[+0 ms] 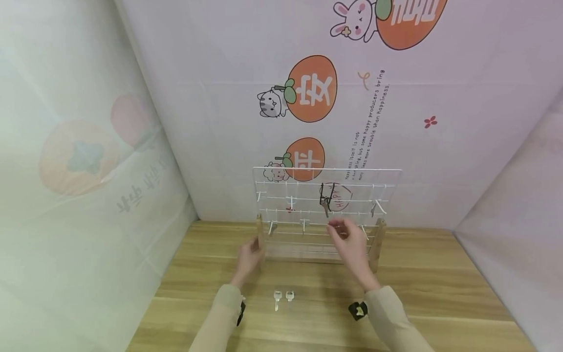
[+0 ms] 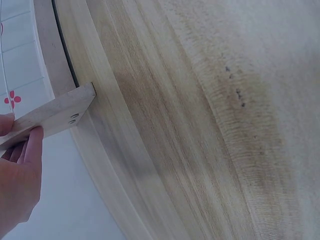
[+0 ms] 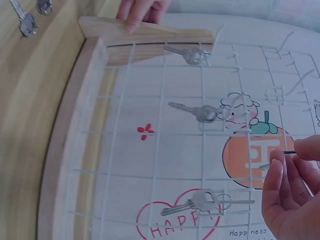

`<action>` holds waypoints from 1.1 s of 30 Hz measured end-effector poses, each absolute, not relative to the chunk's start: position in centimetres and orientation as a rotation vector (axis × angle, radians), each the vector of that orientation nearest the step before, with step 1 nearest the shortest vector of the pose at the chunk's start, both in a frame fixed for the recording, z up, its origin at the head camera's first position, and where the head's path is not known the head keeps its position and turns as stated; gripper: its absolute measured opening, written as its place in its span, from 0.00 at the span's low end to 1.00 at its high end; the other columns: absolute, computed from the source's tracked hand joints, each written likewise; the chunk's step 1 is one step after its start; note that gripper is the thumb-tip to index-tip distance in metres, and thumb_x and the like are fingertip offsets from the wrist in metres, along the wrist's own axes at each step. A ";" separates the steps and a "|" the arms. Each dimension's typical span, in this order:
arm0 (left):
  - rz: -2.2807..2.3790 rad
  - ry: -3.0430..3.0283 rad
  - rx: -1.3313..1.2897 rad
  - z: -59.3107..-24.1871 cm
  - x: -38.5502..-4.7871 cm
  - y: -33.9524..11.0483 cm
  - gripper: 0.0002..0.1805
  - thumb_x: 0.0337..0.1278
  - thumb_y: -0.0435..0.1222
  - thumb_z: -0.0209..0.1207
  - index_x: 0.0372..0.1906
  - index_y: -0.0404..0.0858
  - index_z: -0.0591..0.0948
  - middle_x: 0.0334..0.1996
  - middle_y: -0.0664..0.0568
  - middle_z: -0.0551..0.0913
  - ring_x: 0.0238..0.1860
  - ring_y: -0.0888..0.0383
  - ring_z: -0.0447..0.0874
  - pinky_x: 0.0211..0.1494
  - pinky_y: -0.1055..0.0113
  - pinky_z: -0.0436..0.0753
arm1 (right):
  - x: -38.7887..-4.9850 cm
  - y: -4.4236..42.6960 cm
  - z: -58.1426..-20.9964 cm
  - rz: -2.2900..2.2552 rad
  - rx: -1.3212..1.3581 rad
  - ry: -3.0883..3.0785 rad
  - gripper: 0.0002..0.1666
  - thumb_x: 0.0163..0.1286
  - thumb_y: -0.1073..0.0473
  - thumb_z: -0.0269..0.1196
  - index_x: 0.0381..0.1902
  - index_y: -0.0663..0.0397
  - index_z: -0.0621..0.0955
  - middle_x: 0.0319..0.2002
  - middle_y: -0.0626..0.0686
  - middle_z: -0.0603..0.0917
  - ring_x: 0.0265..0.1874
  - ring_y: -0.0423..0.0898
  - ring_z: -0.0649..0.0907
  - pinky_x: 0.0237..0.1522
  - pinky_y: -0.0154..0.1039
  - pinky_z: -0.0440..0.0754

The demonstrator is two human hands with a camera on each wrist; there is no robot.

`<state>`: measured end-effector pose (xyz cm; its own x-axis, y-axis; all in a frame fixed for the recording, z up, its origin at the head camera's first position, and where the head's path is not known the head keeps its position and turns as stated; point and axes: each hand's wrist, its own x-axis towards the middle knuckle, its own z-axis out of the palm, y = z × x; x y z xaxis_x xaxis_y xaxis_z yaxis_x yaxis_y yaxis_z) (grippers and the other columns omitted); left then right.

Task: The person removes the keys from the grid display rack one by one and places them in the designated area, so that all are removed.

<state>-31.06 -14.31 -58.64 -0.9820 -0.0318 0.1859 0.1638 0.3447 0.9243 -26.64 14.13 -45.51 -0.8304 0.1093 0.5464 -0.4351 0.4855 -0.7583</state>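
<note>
A white wire rack (image 1: 327,169) stands between wooden posts. My left hand (image 1: 249,256) grips its left post (image 1: 260,230), with thumb and fingers on either side of the wood (image 2: 55,110). In the head view, a key (image 1: 325,208) hangs from a black hook (image 1: 326,191). Just below it, my right hand (image 1: 352,247) has loosely bent fingers and no visible hold on the key. The right wrist view shows that hand (image 3: 295,187) partly covering the black hook. Silver keys (image 3: 204,114) hang on several other hooks.
Two loose keys (image 1: 277,299) (image 1: 290,296) lie on the wood-grain table (image 1: 325,322) in front of the rack. A printed cloth (image 1: 224,117) rises behind it, and pale cloth walls (image 1: 83,234) flank the table.
</note>
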 end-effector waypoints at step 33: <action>-1.643 -2.465 -0.087 -58.8 -31.4 -14.4 0.27 0.59 0.26 0.61 0.63 0.24 0.72 0.58 0.29 0.79 0.59 0.35 0.81 0.63 0.47 0.82 | -30.5 13.8 -42.5 1.399 0.199 -2.163 0.14 0.64 0.66 0.67 0.46 0.66 0.80 0.44 0.63 0.88 0.42 0.55 0.88 0.42 0.16 0.82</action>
